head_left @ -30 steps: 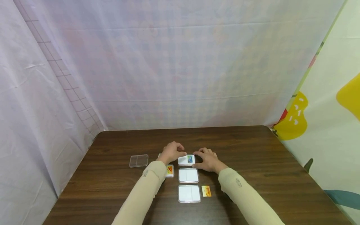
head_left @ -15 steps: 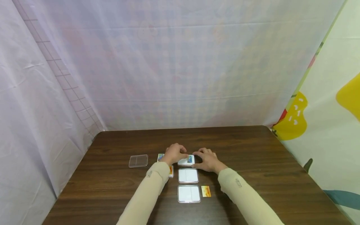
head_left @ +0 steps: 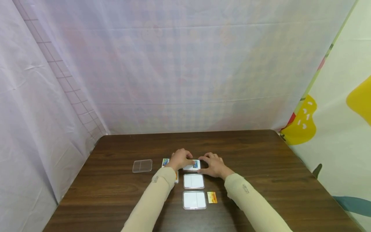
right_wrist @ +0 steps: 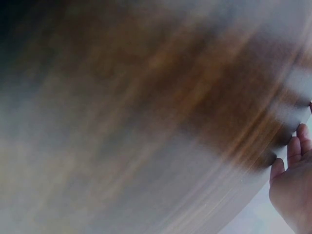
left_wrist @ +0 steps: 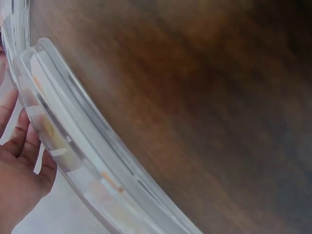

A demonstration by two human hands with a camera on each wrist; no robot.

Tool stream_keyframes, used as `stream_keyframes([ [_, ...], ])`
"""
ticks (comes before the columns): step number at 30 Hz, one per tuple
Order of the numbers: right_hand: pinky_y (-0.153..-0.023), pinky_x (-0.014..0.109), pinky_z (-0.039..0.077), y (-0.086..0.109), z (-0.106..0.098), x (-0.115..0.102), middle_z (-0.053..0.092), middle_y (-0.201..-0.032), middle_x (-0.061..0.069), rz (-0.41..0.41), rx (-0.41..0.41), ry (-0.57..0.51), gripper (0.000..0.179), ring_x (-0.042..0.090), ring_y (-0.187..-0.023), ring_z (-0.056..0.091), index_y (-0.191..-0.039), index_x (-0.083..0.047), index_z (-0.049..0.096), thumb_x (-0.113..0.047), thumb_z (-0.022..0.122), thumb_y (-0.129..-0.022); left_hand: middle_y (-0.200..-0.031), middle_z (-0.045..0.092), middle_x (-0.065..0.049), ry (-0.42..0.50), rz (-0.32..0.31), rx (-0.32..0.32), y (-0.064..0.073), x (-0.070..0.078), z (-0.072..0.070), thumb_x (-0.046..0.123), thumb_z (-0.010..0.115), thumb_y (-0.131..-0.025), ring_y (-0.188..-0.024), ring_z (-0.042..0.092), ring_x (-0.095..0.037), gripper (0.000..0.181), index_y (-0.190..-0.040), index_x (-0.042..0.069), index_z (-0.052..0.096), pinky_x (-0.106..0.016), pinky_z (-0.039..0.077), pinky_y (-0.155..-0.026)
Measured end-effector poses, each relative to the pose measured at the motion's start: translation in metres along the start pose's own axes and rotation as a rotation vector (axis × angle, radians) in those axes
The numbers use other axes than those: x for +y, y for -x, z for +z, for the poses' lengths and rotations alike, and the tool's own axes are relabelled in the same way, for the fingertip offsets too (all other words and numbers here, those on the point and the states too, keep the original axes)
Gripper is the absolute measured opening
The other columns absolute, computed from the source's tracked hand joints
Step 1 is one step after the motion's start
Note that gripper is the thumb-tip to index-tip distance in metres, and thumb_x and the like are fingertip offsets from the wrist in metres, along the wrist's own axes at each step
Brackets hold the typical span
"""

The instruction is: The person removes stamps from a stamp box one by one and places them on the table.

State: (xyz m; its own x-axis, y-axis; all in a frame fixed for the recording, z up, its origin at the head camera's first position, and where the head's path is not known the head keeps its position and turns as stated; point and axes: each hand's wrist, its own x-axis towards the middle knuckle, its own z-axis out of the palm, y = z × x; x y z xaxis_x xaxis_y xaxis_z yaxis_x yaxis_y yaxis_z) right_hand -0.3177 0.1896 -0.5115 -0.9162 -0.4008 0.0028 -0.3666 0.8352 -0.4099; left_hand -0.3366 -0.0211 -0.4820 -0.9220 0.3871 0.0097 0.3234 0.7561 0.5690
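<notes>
Far case: small square clear-plastic case with a white insert and a blue-green picture card [head_left: 192,165], flat on the dark brown wooden tabletop [head_left: 261,154], about midway between left and right edges, nearer the front edge than the back.
Left hand [head_left: 180,158]: fingers curled onto the case's left edge and top; pinch or mere touch not discernible.
Right hand [head_left: 213,165]: fingers curled, fingertips at the case's right edge; clamped or merely resting, cannot tell.
Key relation: case directly between the two hands, both touching it, neither nearer; fingertips facing each other along the line parallel to the front edge.
Column: two more square clear cases with white inserts, one [head_left: 194,181] just behind the other [head_left: 194,199], in line with the held case toward the front edge.
Loose cards: small orange picture card [head_left: 212,197] just right of the frontmost case; blue picture card [head_left: 165,162] and an orange-printed case [head_left: 176,175] partly hidden by the left wrist.
Lid: empty clear square lid [head_left: 142,166] lying apart toward the left edge.
Wrist views: left shows a clear curved rim [left_wrist: 83,151] close up; right blurred.
Room: pale translucent sheeting [head_left: 185,64] behind and left; cloth with yellow shapes [head_left: 333,112] right.
</notes>
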Motion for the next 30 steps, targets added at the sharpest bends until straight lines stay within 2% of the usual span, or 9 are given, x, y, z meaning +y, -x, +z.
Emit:
stream_keyframes([
  [7,-0.105,0.06,0.026,0.0003,0.0001,0.0005,0.044,-0.139,0.015,0.005,-0.002,-0.01,0.067,0.04,-0.129,0.037,-0.14,-0.017,0.056,-0.054,0.071,-0.086,-0.106,0.066,-0.003,-0.033,-0.004,-0.012,-0.0013,0.0002,0.0014,0.036,0.076,-0.087,-0.111,0.056,-0.027,0.03,-0.104,0.011,0.074,-0.053,0.033,-0.103],
  [19,-0.104,0.059,0.027,-0.0002,0.0005,-0.0001,0.045,-0.139,0.014,0.012,-0.005,-0.012,0.066,0.039,-0.129,0.038,-0.139,-0.018,0.056,-0.054,0.071,-0.086,-0.105,0.065,-0.003,-0.088,0.006,0.004,-0.0011,0.0008,0.0022,0.034,0.077,-0.086,-0.11,0.056,-0.028,0.027,-0.102,0.013,0.076,-0.051,0.036,-0.1],
  [30,-0.103,0.06,0.028,-0.001,0.0012,0.0008,0.045,-0.138,0.014,0.006,0.003,-0.007,0.066,0.04,-0.128,0.039,-0.139,-0.017,0.056,-0.054,0.071,-0.086,-0.102,0.064,-0.002,-0.072,0.013,0.007,-0.0031,-0.0018,0.0042,0.033,0.076,-0.088,-0.109,0.055,-0.027,0.023,-0.1,0.013,0.077,-0.051,0.035,-0.1],
])
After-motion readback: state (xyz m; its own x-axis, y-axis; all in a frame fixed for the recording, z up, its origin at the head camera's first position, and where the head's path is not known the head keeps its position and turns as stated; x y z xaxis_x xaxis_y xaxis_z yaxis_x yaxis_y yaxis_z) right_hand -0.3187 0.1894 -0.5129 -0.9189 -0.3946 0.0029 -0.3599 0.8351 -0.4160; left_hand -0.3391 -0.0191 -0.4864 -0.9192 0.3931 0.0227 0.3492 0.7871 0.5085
